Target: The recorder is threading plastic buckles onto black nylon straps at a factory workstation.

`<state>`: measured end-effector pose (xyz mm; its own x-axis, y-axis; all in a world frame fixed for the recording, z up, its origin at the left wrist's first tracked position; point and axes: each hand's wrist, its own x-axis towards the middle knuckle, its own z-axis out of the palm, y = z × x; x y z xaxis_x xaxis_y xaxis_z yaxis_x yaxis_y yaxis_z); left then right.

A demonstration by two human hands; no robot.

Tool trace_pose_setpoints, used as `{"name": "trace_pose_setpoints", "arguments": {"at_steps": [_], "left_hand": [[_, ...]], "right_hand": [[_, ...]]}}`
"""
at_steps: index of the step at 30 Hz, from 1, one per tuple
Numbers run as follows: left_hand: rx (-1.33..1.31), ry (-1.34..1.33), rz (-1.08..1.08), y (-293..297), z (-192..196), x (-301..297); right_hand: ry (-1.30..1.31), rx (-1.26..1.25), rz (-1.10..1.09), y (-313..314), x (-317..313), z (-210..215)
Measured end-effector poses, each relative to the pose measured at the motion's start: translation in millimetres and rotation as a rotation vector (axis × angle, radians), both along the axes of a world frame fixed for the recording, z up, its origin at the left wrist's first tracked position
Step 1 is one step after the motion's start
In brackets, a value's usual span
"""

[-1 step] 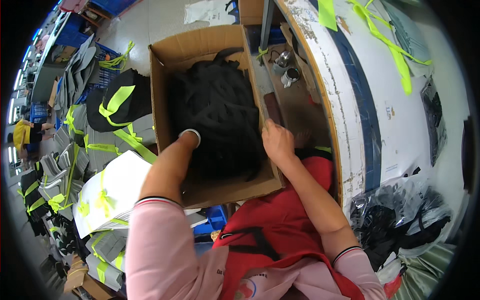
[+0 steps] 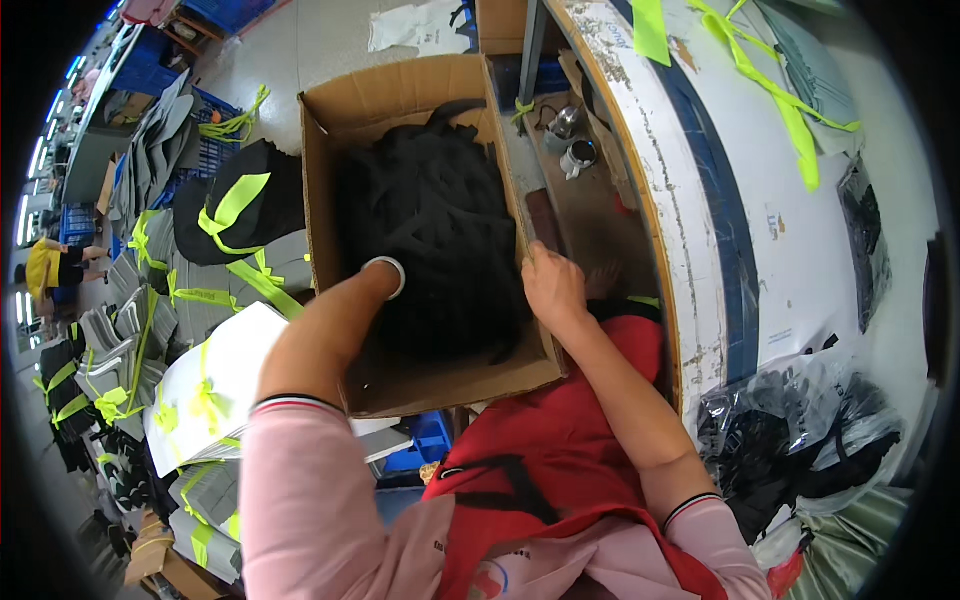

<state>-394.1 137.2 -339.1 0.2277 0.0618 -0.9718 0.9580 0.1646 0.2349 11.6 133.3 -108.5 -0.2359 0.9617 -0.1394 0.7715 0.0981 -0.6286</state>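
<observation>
Flanking cardboard box (image 2: 420,385): tied bundles (image 2: 215,395), table (image 2: 740,240).

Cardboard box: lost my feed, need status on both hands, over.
Left hand buried in black straps, fingers hidden. Right hand gripping cardboard box rim. Nothing blocking.

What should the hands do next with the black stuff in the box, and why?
Probably lift the left hand out with a bunch of black straps. It is buried in the pile past the wrist, so its grip is hidden, while the right hand rests on the cardboard box edge, seemingly steadying it.
</observation>
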Motion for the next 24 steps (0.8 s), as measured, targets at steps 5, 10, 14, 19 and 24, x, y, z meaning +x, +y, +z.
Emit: {"name": "trace_pose_setpoints", "arguments": {"at_steps": [5,10,14,19,24], "left_hand": [[0.953,-0.162,-0.352,79,216,194],[1.695,0.183,0.248,52,299,85],[1.383,0.296,0.514,30,305,104],[1.449,0.106,0.502,42,283,68],[1.398,-0.113,0.53,56,261,88]], "right_hand": [[-0.14,0.032,-0.059,-5,51,-23],[-0.029,0.073,-0.037,-10,29,-12],[-0.085,0.012,-0.065,-3,38,-18],[0.032,-0.007,-0.073,13,61,-10],[-0.048,-0.041,-0.12,41,84,21]]}}
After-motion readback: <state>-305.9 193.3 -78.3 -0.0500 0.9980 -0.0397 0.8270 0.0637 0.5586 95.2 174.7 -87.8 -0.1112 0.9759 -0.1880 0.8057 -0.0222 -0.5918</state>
